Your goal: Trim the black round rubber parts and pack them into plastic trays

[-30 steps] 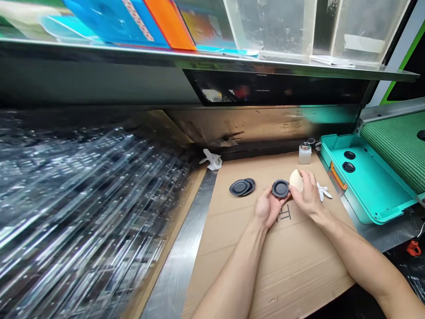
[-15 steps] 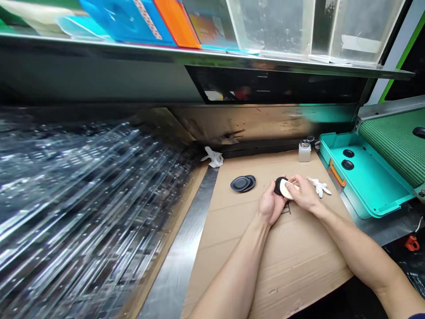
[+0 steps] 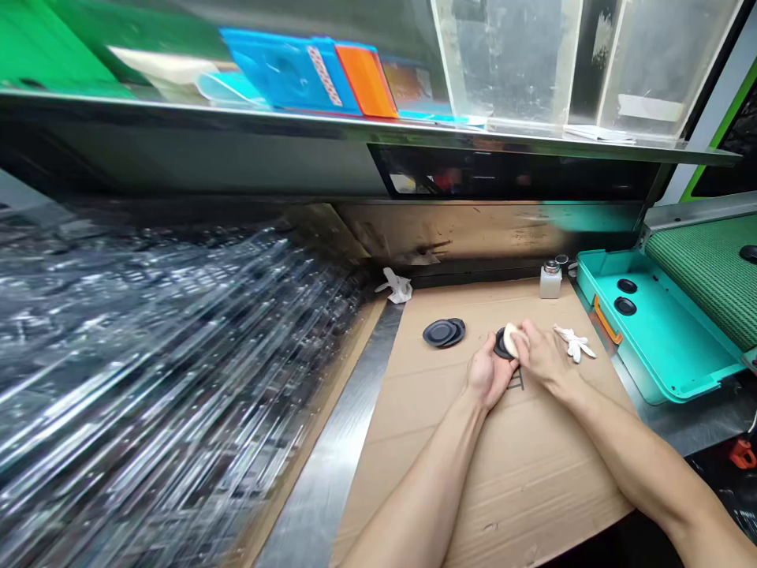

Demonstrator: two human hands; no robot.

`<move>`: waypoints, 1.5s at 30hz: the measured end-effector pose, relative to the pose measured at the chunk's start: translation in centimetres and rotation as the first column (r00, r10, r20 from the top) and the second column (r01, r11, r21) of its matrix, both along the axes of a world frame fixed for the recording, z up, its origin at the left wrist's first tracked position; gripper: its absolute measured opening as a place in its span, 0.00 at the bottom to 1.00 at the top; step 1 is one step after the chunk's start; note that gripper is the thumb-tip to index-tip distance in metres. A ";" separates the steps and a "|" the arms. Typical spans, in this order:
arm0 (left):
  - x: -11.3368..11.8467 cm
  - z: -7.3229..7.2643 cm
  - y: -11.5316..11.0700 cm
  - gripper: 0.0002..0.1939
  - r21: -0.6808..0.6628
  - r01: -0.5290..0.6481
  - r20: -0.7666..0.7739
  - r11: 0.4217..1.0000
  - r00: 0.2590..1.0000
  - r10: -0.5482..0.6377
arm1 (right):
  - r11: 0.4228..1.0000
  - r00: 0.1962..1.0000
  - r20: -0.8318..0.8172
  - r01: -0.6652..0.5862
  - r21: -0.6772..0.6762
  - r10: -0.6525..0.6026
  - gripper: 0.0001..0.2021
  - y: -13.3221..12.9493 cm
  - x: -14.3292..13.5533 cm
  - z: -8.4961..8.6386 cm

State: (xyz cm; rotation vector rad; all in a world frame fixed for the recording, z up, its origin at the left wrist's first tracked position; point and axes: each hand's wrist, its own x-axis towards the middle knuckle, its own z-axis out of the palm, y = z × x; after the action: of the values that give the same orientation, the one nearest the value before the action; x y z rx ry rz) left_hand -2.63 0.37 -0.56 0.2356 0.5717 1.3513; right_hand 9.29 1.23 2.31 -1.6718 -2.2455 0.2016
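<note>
In my left hand (image 3: 486, 372) is a round black plastic part (image 3: 501, 344), held by its edge above the cardboard sheet (image 3: 438, 442). My right hand (image 3: 541, 355) pinches a cream-coloured round pad (image 3: 512, 339), which lies against the black part and covers some of it. To the left of my hands, two similar black discs (image 3: 441, 332) rest overlapping on the cardboard. A crumpled white glove (image 3: 575, 344) lies just right of my right hand.
At the right stands a turquoise bin (image 3: 668, 347) holding two black parts (image 3: 625, 305), beside a green conveyor belt (image 3: 703, 260). A small bottle (image 3: 550, 282) and another white glove (image 3: 397, 286) sit at the back. Clear plastic packaging (image 3: 177, 379) fills the left. A shelf (image 3: 296, 126) overhangs.
My right hand has tilted the cream pad more upright on the black part, showing less of its face. The whole view has shifted slightly right and down.
</note>
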 end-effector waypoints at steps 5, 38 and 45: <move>0.3 0.2 -0.4 0.21 -0.049 -0.012 -0.024 0.999 1.000 0.011 | 0.997 0.987 0.140 0.083 0.006 -0.083 0.17 -0.2 -0.5 0.4; -2.8 2.9 -1.1 0.19 -0.043 0.082 -0.071 0.996 0.994 -0.085 | 0.999 0.999 0.011 0.034 0.014 -0.034 0.08 2.5 6.6 1.0; -1.3 1.8 -1.3 0.29 -0.060 0.179 -0.402 0.982 0.896 -0.188 | 0.922 0.881 -0.277 -0.347 0.171 0.383 0.09 0.4 3.0 0.2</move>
State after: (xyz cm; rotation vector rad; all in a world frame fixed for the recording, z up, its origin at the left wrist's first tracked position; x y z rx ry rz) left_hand -3.97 -0.97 1.25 0.5494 0.8892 1.1145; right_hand 12.28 1.58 2.55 -1.0577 -2.2592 0.3833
